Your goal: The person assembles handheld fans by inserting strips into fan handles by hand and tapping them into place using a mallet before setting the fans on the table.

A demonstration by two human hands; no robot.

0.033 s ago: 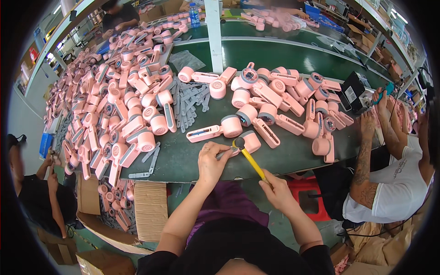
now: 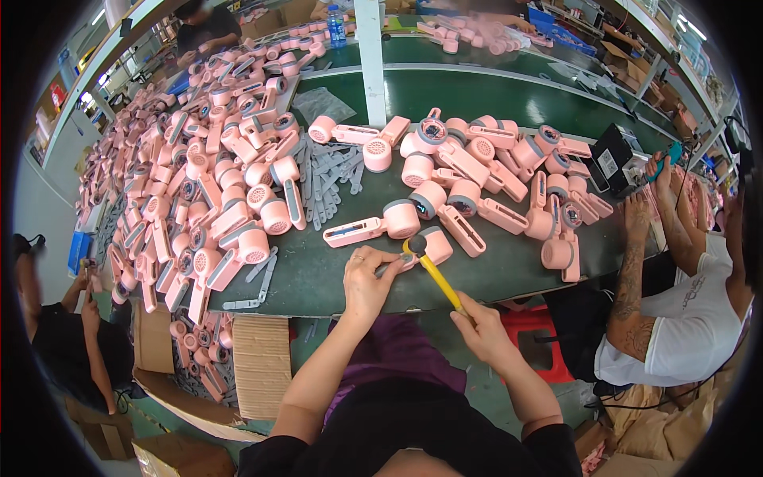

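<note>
My right hand grips the yellow handle of a small hammer. The hammer's dark head is over the near end of a pink handheld fan; whether it touches cannot be told. With fingers pinched together, my left hand holds that fan by its handle end at the table's front edge. A grey piece partly shows beside the fingertips, and the fingers hide much of the handle. Just beyond lies another pink fan with an open slot in its handle.
A large heap of pink fans covers the left side; more lie at right. Grey strips are scattered between. A white post rises at the back. Co-workers sit on both sides. A cardboard box stands below the table, left.
The hammer's head has shifted very slightly up and to the right, and my right hand with it. My left hand keeps its place on the fan.
</note>
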